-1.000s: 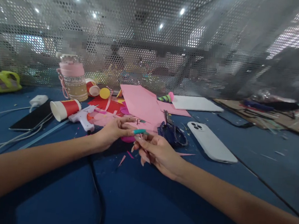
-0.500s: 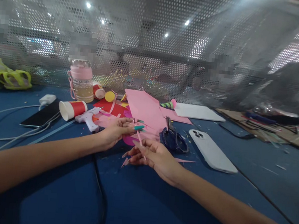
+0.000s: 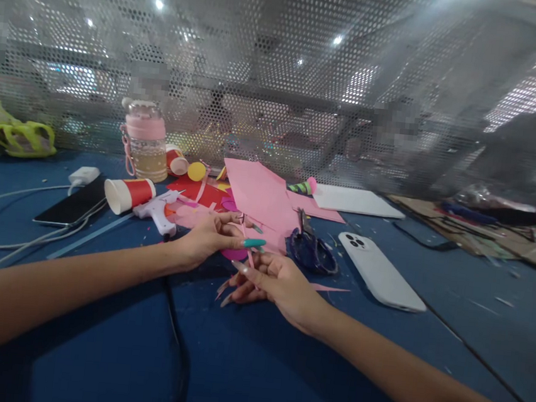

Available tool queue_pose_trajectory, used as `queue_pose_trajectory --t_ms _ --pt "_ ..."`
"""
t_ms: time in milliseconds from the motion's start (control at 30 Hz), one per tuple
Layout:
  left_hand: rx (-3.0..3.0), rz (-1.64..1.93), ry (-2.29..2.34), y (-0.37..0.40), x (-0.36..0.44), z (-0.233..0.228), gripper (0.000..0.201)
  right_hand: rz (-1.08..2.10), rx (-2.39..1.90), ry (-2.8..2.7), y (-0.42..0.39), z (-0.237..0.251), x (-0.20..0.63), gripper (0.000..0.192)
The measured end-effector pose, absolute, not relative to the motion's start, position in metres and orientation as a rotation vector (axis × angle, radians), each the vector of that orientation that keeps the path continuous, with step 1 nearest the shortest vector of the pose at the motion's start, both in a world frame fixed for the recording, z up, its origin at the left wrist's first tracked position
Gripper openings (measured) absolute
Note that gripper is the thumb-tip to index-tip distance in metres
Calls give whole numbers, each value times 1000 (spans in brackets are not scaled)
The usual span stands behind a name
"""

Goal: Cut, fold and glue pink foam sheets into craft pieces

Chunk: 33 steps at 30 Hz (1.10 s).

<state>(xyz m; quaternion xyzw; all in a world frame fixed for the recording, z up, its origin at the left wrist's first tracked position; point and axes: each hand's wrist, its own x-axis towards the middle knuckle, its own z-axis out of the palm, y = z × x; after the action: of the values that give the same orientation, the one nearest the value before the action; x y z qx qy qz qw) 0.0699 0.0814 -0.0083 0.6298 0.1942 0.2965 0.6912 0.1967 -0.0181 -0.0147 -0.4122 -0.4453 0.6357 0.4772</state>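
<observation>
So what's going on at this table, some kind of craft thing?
A person sits at a blue table strewn with paper scraps. Both hands meet over the mess: the left hand and the right hand pinch a thin pink strip between them. Pink paper, scissors and a white phone lie just beyond, with a glue gun and a red cup to the left.

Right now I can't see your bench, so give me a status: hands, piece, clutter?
Left hand and right hand together pinch a thin pink paper strip. Scissors and white phone lie just right.
</observation>
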Motion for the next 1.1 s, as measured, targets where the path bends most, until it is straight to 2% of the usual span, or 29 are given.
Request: queue_pose_trajectory --t_ms 933,1100 --pt "1416 678 463 81 71 -8 25 1540 -1021 -1151 -18 -18 199 26" --pt "1298 844 539 83 73 -6 16 1438 -1025 -1060 -18 -18 199 29"
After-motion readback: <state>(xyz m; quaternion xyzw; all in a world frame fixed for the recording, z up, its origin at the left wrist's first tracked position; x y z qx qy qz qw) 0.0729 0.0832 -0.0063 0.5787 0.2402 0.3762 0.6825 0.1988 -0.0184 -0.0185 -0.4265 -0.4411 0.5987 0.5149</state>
